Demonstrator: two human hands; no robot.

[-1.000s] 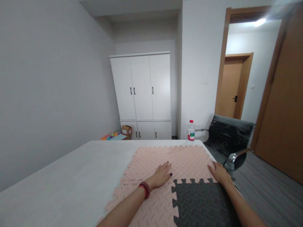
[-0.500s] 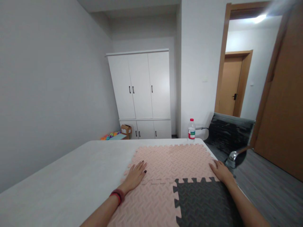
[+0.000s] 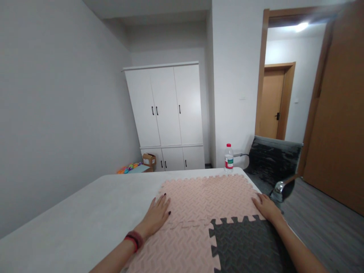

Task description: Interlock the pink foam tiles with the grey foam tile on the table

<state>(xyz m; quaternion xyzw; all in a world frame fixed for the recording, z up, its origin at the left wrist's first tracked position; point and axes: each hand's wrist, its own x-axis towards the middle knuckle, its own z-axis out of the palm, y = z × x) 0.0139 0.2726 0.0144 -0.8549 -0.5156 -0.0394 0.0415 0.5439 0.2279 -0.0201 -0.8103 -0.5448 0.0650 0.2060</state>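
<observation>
Pink foam mat tiles [image 3: 199, 197] with a woven texture lie joined on the white table. A dark grey foam tile [image 3: 247, 246] meets them at the near right, its toothed edges against the pink. My left hand [image 3: 156, 216], with a red band and a dark band at the wrist, lies flat over the left edge of the pink tiles, fingers spread. My right hand [image 3: 267, 207] rests open at the right edge of the pink tile, just beyond the grey one. Neither hand holds anything.
A plastic water bottle [image 3: 229, 161] with a red cap stands at the table's far right corner. Beyond the right edge is a black chair [image 3: 275, 159]. A white cabinet [image 3: 167, 110] and a cardboard box [image 3: 149, 161] stand behind the white table [image 3: 85, 212].
My left hand has slid a little to the left on the mat's edge. The right hand stays about where it was. The view has turned slightly.
</observation>
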